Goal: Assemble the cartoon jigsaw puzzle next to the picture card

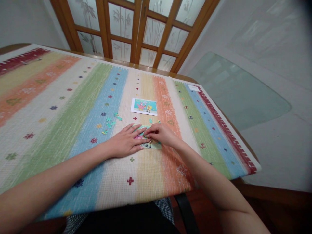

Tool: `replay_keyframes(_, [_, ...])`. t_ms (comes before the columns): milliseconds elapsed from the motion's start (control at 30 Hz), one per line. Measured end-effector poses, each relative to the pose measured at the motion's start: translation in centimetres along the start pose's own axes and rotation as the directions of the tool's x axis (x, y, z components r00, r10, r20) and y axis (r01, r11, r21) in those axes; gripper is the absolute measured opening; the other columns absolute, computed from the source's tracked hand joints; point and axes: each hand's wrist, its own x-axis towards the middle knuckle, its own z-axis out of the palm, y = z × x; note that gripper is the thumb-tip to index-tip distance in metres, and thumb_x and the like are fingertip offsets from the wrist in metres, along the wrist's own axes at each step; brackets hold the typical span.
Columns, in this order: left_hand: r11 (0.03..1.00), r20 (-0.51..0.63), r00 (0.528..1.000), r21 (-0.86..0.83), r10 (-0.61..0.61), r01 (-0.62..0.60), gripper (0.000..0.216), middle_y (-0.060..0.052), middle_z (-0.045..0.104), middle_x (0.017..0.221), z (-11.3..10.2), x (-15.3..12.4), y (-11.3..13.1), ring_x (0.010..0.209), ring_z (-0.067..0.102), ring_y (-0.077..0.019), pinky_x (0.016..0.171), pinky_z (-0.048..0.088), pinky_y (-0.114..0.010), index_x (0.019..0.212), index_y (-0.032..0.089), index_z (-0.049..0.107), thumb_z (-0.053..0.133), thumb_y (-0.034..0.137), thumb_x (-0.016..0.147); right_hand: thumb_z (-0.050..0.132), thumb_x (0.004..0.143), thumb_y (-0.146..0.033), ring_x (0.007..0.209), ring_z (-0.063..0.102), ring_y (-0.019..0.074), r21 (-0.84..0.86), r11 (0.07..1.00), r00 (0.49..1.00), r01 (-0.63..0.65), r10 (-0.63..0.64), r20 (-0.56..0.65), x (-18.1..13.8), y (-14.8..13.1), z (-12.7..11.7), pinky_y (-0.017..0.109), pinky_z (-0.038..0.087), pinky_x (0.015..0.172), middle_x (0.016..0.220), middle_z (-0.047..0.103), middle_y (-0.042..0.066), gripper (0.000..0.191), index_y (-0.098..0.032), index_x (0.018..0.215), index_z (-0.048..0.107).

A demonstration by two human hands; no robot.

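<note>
A partly assembled jigsaw puzzle (153, 145) lies flat near the front of the table, mostly covered by my hands. My left hand (126, 140) rests palm down over its left side, fingers stretched out and slightly spread. Above the puzzle, my right hand (162, 134) is pinched, thumb and fingertips together; what sits between them is too small to make out. Several loose turquoise puzzle pieces (110, 123) are scattered to the left, beyond my left hand. Another loose piece (150, 121) lies just past my fingers. Farther back is a picture card (144, 106) with cartoon figures.
A striped tablecloth (60, 139) covers the table. A small white label (193, 88) lies at its far right corner. Wooden doors with glass panes (122, 21) stand behind the table, and a pale wall (275, 107) is on the right.
</note>
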Motion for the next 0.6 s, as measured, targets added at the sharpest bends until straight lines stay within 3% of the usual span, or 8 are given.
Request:
replay_keyframes(200, [1.000,-0.019,1.000,-0.009,0.003,-0.003,0.047,0.000,0.022,0.165,0.5,0.0,-0.2,0.152,0.014,-0.0289,0.122,0.008,-0.052,0.148,0.041,0.043,0.036,0.055,0.104,0.067,0.085,-0.014,0.074,0.064,0.0137,-0.019,0.999,0.984,0.030,-0.032,-0.176,-1.1,-0.3,0.4,0.026,0.048,0.071,0.082,0.073,0.002,0.015,-0.022,0.089,0.079])
replay_keyframes(367, [1.000,-0.012,1.000,0.013,0.014,-0.014,0.047,-0.001,0.022,0.165,0.3,0.0,-0.3,0.151,0.017,-0.0311,0.121,0.011,-0.054,0.149,0.044,0.040,0.036,0.055,0.103,0.066,0.088,-0.025,0.079,0.065,0.0170,0.038,0.999,0.895,0.006,0.011,-0.445,-3.1,-1.2,-0.4,0.029,0.050,0.070,0.090,0.073,0.005,0.021,-0.022,0.106,0.075])
replay_keyframes(433, [1.000,-0.014,1.000,0.009,0.011,-0.011,0.050,-0.002,0.024,0.164,0.0,0.0,-0.3,0.150,0.020,-0.0311,0.120,0.014,-0.053,0.150,0.043,0.037,0.039,0.057,0.102,0.067,0.088,-0.027,0.078,0.065,0.0179,0.031,1.000,0.860,-0.002,0.018,-0.510,-4.4,-1.4,-0.4,0.031,0.051,0.070,0.089,0.073,0.006,0.015,-0.021,0.099,0.076])
replay_keyframes(500, [1.000,-0.018,1.000,-0.008,0.007,-0.007,0.057,-0.004,0.027,0.163,-0.3,0.1,-0.4,0.149,0.023,-0.0306,0.120,0.016,-0.051,0.152,0.040,0.035,0.043,0.061,0.100,0.066,0.089,-0.027,0.080,0.066,0.0191,-0.006,1.000,0.851,-0.015,0.010,-0.525,-5.7,-1.4,0.1,0.033,0.052,0.074,0.088,0.073,0.006,0.010,-0.021,0.089,0.074])
replay_keyframes(600, [0.999,-0.016,1.000,-0.038,0.003,-0.003,0.066,-0.005,0.030,0.162,-0.5,0.0,-0.5,0.149,0.024,-0.0298,0.121,0.018,-0.049,0.152,0.034,0.036,0.048,0.066,0.095,0.058,0.094,-0.024,0.091,0.068,0.0213,-0.053,0.998,0.900,-0.026,0.000,-0.436,-7.6,-0.8,1.5,0.038,0.054,0.084,0.096,0.074,0.007,0.013,-0.022,0.095,0.071])
